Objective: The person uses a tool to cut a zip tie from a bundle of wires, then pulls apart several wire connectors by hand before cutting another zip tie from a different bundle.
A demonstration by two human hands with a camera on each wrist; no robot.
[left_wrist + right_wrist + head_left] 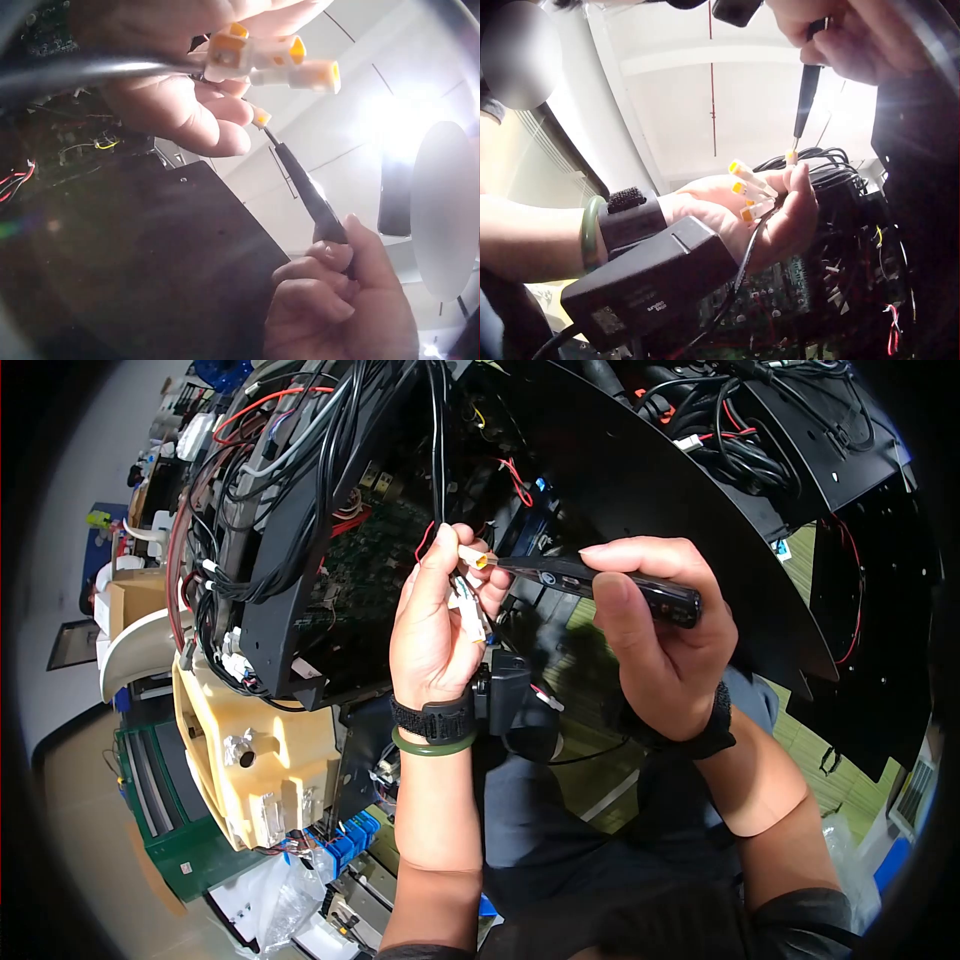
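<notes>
My left hand [432, 625] pinches a small white wire connector [474, 558] with a yellow inside between thumb and fingers. Several more white-and-yellow connectors [274, 56] stick out over the palm, on black cables [440, 450] that run up from the hand. In my right hand [672, 645] is a black pen-shaped probe [560, 575], gripped with the thumb along its side. Its thin metal tip [271, 136] meets the mouth of the pinched connector, as the left wrist view shows. Part of the connector is hidden by the left fingers.
An open black housing [285, 600] with a green circuit board [375, 555] lies behind the left hand. Bundled black cables [265, 575] hang over its edge. A large curved black panel [700, 530] stands beyond the right hand. A yellowish plastic part [270, 760] sits at lower left.
</notes>
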